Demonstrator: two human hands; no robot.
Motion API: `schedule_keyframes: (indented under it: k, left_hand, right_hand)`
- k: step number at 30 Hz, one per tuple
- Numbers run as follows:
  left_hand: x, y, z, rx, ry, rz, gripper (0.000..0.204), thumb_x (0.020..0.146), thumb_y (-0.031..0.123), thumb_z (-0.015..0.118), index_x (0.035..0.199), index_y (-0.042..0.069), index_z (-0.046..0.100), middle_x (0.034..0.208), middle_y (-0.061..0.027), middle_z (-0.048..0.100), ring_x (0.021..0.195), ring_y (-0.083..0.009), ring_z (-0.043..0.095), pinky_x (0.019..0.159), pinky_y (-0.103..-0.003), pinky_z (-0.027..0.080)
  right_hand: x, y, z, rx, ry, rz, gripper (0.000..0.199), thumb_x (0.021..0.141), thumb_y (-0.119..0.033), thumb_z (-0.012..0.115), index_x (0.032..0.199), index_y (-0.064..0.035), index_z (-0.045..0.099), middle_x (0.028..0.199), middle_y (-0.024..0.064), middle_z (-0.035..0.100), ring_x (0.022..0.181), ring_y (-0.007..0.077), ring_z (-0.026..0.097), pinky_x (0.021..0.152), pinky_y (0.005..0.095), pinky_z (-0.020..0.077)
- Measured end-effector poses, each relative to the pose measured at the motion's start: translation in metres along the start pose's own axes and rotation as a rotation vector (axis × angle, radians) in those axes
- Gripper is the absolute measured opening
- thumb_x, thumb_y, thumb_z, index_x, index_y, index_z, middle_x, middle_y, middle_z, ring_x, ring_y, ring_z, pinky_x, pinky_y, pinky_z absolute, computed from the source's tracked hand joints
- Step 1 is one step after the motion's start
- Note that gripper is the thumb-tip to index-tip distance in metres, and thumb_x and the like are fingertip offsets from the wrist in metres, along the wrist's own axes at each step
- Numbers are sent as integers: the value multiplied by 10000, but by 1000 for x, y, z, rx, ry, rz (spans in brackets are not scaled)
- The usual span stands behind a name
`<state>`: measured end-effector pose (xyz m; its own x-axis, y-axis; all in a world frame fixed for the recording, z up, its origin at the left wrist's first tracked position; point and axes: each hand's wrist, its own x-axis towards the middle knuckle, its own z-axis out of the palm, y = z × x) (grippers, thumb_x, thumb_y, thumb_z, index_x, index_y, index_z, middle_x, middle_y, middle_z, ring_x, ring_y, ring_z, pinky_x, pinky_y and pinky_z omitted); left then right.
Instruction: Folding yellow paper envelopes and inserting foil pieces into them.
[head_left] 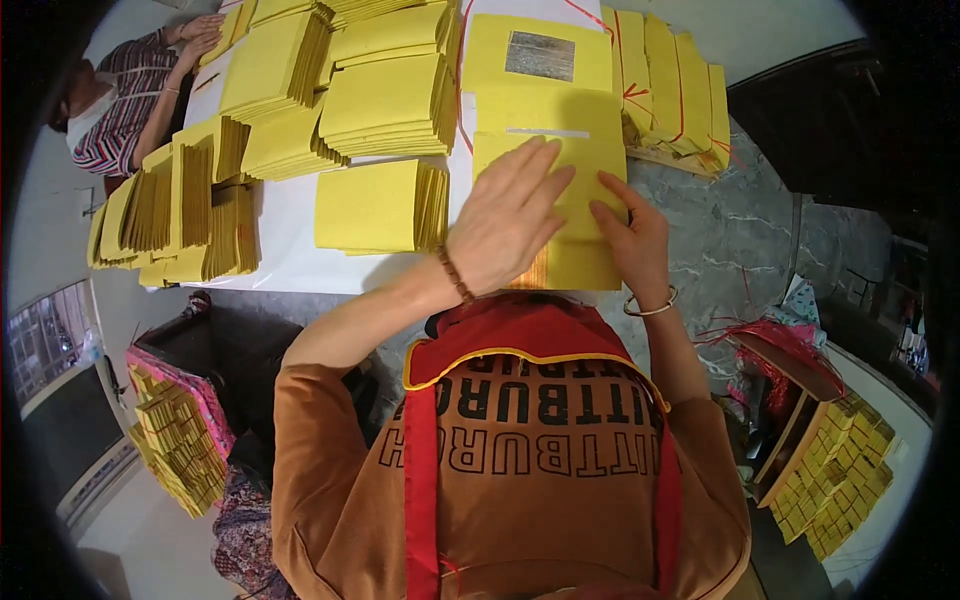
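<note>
Uneven pressure from your flat, ungrasping left hand could skew the yellow rectangular paper sheet; your right hand pinches indeterminably.

To my left I see a person in a striped shirt, and lower, a barred window. On my right there are tangled red strings and a grey floor with pale veins.
</note>
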<state>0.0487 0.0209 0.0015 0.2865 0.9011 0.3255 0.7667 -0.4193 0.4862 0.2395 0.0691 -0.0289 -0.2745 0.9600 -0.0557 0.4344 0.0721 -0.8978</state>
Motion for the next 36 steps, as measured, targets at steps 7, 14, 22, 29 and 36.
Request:
schedule_keyframes:
  k: [7, 14, 22, 29, 36]
  left_hand:
    - [-8, -10, 27, 167, -147, 16, 540, 857, 263, 561, 1291, -18, 403, 1356, -222, 358, 1264, -366, 326, 1033, -453, 279]
    - [-10, -11, 32, 260, -144, 38, 559, 863, 307, 541, 1294, -20, 399, 1352, -219, 361, 1263, -354, 331, 1043, -444, 267]
    - [-9, -10, 21, 224, -146, 137, 597, 804, 342, 603, 1260, -8, 442, 1265, -202, 440, 1096, -322, 428, 916, -417, 354]
    - [-5, 1, 30, 567, -49, 258, 531, 692, 167, 559, 1165, -68, 505, 1093, -214, 558, 885, -256, 545, 746, -339, 451]
    - [-57, -41, -58, 371, 162, 87, 501, 690, 62, 580, 1187, 122, 559, 1162, -45, 587, 1004, -200, 541, 807, -350, 412]
  right_hand:
    - [-4, -3, -5, -151, -13, -87, 375, 780, -185, 640, 1135, -73, 599, 1141, 161, 591, 933, 275, 598, 772, 377, 452]
    - [-49, 7, -1, -680, -178, -504, 516, 813, -363, 587, 1265, -132, 494, 1368, 50, 417, 1272, 256, 363, 1020, 579, 179]
    - [-43, 14, -11, -279, -219, -463, 386, 861, -227, 551, 1208, -59, 541, 1281, 97, 508, 1260, 285, 393, 1035, 471, 274]
    - [-35, 12, -21, 194, -18, -313, 305, 876, -68, 473, 1161, 0, 560, 1223, 145, 552, 1176, 271, 491, 990, 353, 349]
    - [-33, 16, -23, 61, 49, -400, 280, 888, -64, 460, 1132, 10, 574, 1208, 148, 559, 1154, 266, 500, 986, 364, 355]
